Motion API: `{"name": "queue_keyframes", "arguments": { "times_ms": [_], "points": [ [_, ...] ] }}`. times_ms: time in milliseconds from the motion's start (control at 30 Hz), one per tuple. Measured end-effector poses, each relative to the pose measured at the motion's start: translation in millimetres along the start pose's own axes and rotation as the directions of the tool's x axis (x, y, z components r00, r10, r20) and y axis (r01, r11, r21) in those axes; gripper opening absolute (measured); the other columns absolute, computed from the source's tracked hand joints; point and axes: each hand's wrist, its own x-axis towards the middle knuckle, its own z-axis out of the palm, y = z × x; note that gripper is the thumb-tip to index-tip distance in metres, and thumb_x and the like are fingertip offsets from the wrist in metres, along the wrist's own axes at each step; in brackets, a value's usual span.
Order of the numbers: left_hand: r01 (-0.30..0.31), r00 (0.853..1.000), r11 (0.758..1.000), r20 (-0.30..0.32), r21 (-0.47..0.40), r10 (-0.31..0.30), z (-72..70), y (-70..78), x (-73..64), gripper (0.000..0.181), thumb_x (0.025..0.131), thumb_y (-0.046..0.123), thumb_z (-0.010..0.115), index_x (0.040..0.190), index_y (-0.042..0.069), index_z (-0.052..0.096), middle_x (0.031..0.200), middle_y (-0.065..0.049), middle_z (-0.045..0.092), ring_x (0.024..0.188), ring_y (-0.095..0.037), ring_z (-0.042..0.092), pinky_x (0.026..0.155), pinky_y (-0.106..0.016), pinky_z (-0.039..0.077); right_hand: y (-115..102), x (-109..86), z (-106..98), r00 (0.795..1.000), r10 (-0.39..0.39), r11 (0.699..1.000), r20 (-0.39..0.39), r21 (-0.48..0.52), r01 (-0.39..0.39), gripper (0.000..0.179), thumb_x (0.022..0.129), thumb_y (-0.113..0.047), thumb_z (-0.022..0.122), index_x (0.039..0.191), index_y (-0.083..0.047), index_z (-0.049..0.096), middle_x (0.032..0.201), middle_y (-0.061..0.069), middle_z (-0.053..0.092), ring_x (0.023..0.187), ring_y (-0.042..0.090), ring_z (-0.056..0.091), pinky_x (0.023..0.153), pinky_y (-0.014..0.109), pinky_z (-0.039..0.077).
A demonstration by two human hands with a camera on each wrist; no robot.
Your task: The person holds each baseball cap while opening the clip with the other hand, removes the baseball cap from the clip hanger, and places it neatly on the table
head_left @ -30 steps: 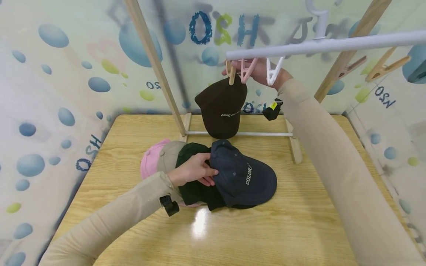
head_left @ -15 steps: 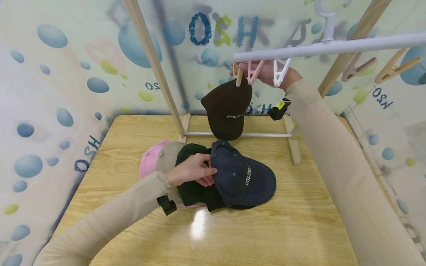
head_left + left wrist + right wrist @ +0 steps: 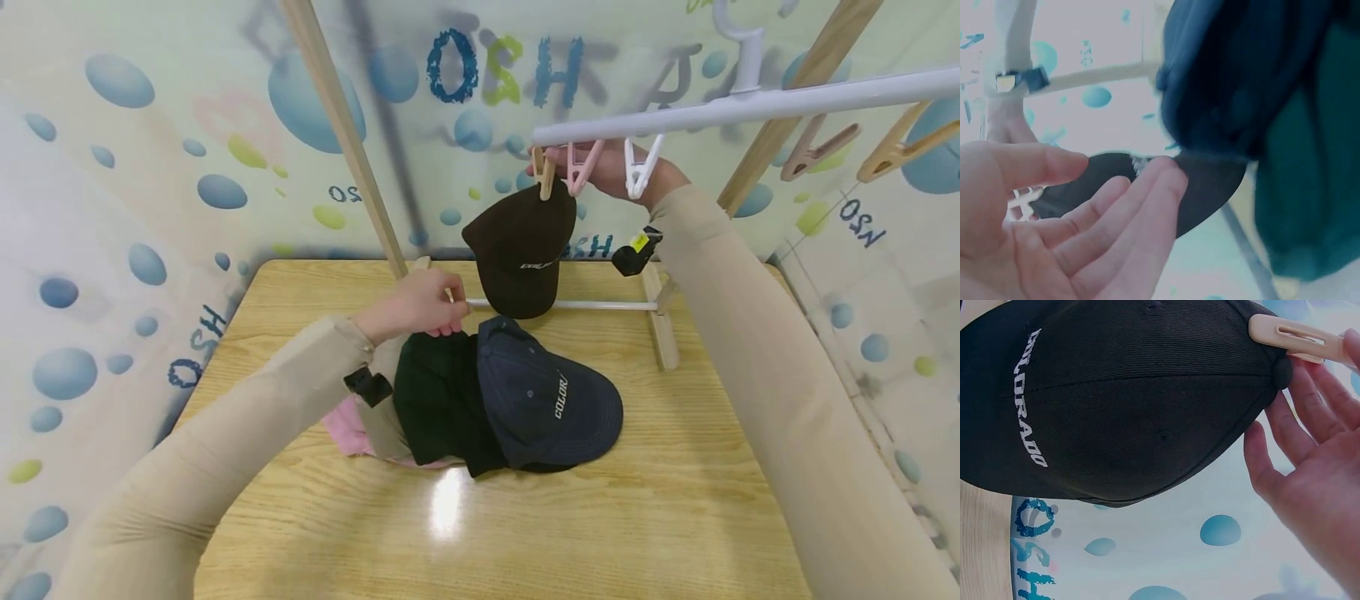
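Note:
A dark brown cap (image 3: 521,250) with white lettering hangs brim-down under the white hanger bar, its top at a tan clip (image 3: 546,179). My right hand (image 3: 611,167) is up there, thumb and finger pinching the clip's end (image 3: 1300,339), other fingers behind the cap's crown. My left hand (image 3: 423,304) holds nothing; it hovers over the caps with thumb and fingers apart, left of the brown cap. Beneath it lie a navy cap (image 3: 540,400), a dark green cap (image 3: 442,400), a beige cap (image 3: 384,433) and a pink cap (image 3: 347,427), overlapping in a row.
The white hanger bar (image 3: 690,114) carries more clips, among them a pink clip (image 3: 582,167) and a white clip (image 3: 641,167). A wooden rack post (image 3: 345,133) rises at left, with a low white rail (image 3: 607,305) behind the caps. Patterned walls enclose the wooden table (image 3: 525,533).
My left hand has let go of the navy cap's edge and lifted up and away from the row. The hanger bar, brown cap and right hand have shifted slightly right.

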Motion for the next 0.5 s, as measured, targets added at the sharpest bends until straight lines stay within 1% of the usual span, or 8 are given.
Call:
{"name": "queue_keyframes", "arguments": {
  "times_ms": [100,200,267,367,467,500],
  "points": [
    [0.006,0.998,0.997,-0.060,0.071,-0.002,-10.9,3.5,10.5,0.016,0.095,0.014,0.057,0.087,0.001,0.062,0.075,-0.010,0.069,0.063,-0.022,0.065,0.057,-0.026,0.051,0.6,0.0,0.5,1.000,0.007,1.000,-0.004,0.002,-0.007,0.043,0.103,-0.010,0.045,0.141,0.010,0.037,0.129,0.017,0.056,0.131,0.030,0.042,0.111,0.040,0.022],
    [0.021,0.995,0.994,-0.104,0.107,-0.010,-19.9,6.6,19.9,0.018,0.095,0.017,0.055,0.087,0.002,0.062,0.078,-0.009,0.070,0.064,-0.021,0.064,0.060,-0.027,0.050,0.5,0.3,1.8,1.000,0.024,0.999,-0.014,-0.021,-0.024,0.043,0.103,-0.010,0.044,0.140,0.009,0.038,0.128,0.015,0.056,0.133,0.030,0.038,0.111,0.039,0.022],
    [0.024,0.993,0.992,-0.118,0.124,-0.009,-25.3,9.5,24.8,0.019,0.095,0.017,0.054,0.089,0.002,0.063,0.079,-0.008,0.069,0.065,-0.022,0.063,0.061,-0.030,0.050,0.0,0.0,2.8,0.999,0.035,0.999,-0.023,-0.037,-0.035,0.042,0.103,-0.010,0.044,0.140,0.009,0.039,0.128,0.012,0.056,0.134,0.029,0.037,0.112,0.037,0.021],
    [0.018,0.992,0.985,-0.129,0.173,0.005,-33.5,13.8,31.2,0.019,0.096,0.018,0.055,0.091,0.003,0.065,0.076,-0.006,0.066,0.065,-0.023,0.061,0.064,-0.032,0.048,-1.0,-0.5,3.9,0.999,0.035,0.998,-0.027,-0.053,-0.036,0.042,0.102,-0.010,0.045,0.140,0.008,0.040,0.128,0.013,0.056,0.135,0.030,0.036,0.112,0.037,0.020],
    [0.014,0.991,0.969,-0.134,0.247,0.020,-41.2,19.1,37.0,0.020,0.096,0.021,0.056,0.093,0.004,0.067,0.072,-0.004,0.060,0.061,-0.022,0.053,0.064,-0.033,0.043,-3.1,-2.2,4.6,0.999,0.047,0.996,-0.023,-0.069,-0.049,0.044,0.102,-0.009,0.044,0.142,0.008,0.038,0.134,0.020,0.051,0.136,0.029,0.034,0.112,0.036,0.020],
    [0.015,0.990,0.963,-0.137,0.269,0.023,-43.6,20.8,38.8,0.021,0.096,0.022,0.056,0.095,0.004,0.067,0.072,-0.004,0.059,0.060,-0.021,0.050,0.064,-0.034,0.041,-3.9,-3.5,4.4,0.998,0.059,0.995,-0.021,-0.083,-0.060,0.045,0.102,-0.008,0.043,0.144,0.008,0.035,0.138,0.020,0.047,0.138,0.028,0.031,0.113,0.035,0.019]
  ]
}}
